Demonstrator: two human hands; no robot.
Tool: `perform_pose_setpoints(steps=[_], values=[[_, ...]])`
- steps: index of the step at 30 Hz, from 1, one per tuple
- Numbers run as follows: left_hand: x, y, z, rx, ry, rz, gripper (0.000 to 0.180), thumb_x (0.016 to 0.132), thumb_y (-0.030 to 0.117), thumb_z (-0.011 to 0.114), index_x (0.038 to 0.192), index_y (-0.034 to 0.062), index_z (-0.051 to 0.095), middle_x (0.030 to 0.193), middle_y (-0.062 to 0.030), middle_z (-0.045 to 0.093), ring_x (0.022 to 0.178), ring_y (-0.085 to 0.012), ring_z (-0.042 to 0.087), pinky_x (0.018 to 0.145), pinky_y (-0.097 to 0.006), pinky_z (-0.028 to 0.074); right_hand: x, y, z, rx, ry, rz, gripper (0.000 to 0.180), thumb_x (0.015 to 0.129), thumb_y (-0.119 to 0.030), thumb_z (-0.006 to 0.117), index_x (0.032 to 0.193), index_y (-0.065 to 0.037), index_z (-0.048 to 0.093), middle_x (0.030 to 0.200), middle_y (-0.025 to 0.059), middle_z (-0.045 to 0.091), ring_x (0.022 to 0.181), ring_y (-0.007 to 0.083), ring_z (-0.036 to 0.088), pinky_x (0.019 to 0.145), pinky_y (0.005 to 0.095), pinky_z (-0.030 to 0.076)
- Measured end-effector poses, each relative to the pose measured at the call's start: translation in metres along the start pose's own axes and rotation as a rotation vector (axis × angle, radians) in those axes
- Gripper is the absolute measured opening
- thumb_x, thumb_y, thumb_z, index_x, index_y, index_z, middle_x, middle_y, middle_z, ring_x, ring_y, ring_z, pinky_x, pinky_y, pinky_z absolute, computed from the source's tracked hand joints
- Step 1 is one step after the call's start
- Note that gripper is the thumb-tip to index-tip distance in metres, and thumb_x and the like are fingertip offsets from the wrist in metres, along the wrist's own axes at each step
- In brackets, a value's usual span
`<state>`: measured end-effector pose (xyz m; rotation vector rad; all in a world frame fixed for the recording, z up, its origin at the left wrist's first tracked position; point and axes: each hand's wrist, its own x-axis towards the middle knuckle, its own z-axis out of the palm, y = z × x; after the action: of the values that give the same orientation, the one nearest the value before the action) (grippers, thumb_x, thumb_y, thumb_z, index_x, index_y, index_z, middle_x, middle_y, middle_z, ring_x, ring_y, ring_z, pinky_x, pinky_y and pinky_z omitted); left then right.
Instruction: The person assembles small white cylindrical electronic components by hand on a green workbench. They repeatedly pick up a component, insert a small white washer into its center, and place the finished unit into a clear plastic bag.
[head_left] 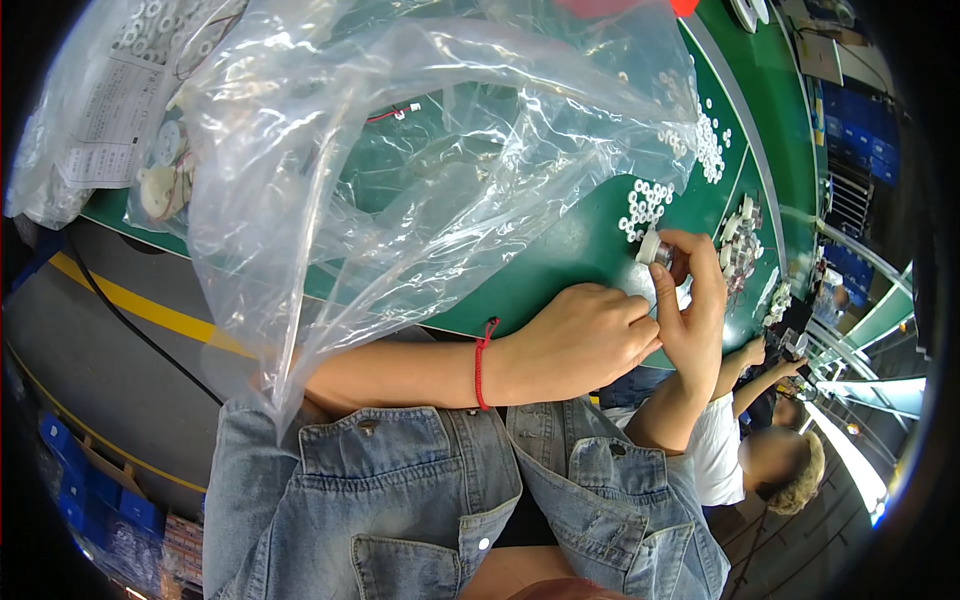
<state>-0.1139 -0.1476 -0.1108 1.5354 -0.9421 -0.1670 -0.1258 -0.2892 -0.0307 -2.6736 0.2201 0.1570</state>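
Now my right hand (695, 320) pinches a small round part (655, 250), my left hand (585, 340) curled shut beside it, big clear bag (400, 150) looks empty, little white rings (648, 205) on the green table (560, 260).

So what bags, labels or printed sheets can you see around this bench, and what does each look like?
Clear plastic bag: large, crumpled, see-through, draped over the green bench at upper left.
Printed paper sheet: white with dark lines of print, far left, on a smaller bag of white parts.
Blue packets: small and stacked, on the floor at lower left.
No screen in view.
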Motion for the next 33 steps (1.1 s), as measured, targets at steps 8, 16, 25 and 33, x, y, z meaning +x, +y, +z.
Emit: perform_pose_setpoints(steps=[8,16,25,33], values=[[0.000,0.000,0.002,-0.065,0.021,-0.025,0.019,0.083,0.017,0.070,0.072,0.0054,0.060,0.067,-0.0060,0.054,0.061,-0.0234,0.059,0.058,-0.036,0.049,0.017,-0.013,-0.016,-0.242,-0.174,-0.197,0.021,0.077,0.006,0.059,0.098,0.002,0.056,0.084,0.0180,0.052,0.079,0.0378,0.052,0.068,0.0434,0.043],[0.001,0.000,0.001,-0.071,0.013,-0.013,0.017,0.084,0.018,0.069,0.074,0.0055,0.063,0.069,-0.0053,0.055,0.064,-0.0222,0.059,0.061,-0.036,0.049,0.033,-0.022,-0.025,-0.419,-0.368,-0.286,0.025,0.069,0.006,0.055,0.092,0.000,0.056,0.082,0.0155,0.052,0.080,0.0361,0.052,0.070,0.0441,0.044],[0.001,0.000,0.000,-0.085,0.001,-0.025,0.015,0.084,0.018,0.069,0.077,0.0055,0.064,0.070,-0.0051,0.057,0.065,-0.0229,0.060,0.061,-0.037,0.049,0.038,-0.029,-0.025,-0.479,-0.423,-0.354,0.026,0.065,0.004,0.059,0.091,-0.002,0.058,0.085,0.0127,0.055,0.083,0.0321,0.054,0.074,0.0419,0.044],[0.004,0.002,-0.006,-0.117,-0.029,-0.014,0.012,0.085,0.016,0.068,0.082,0.0055,0.065,0.071,-0.0051,0.057,0.065,-0.0231,0.059,0.060,-0.037,0.049,0.029,-0.016,-0.024,-0.337,-0.321,-0.269,0.025,0.072,0.005,0.063,0.096,0.000,0.057,0.087,0.0136,0.055,0.084,0.0305,0.055,0.072,0.0390,0.045]])
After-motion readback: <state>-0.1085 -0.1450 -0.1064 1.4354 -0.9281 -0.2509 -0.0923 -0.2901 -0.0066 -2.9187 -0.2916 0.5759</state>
